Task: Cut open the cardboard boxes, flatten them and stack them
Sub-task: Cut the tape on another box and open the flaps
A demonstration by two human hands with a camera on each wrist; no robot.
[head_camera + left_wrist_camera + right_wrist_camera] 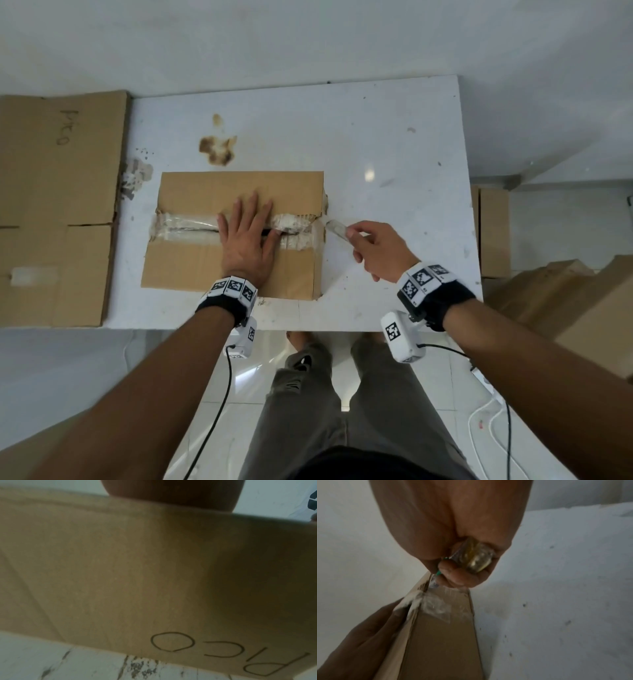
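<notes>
left hand (247, 236) flat, fingers spread, pins box (191, 260) mid-counter (394, 154) so it won't slide; right hand (376, 248) clamped on cutter (337, 229) at the box's right-end tape seam.

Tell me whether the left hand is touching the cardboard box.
Touching. The head view shows the left hand lying flat, fingers spread, on top of the cardboard box, across its taped seam.

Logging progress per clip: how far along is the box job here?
Done: flattened cardboard lies at the table's left end. In hand: the left hand presses flat on the taped box, whose top seam shows a dark slit; the right hand grips a cutter at its right end. Left: flatten and stack it; more boxes wait right.
</notes>
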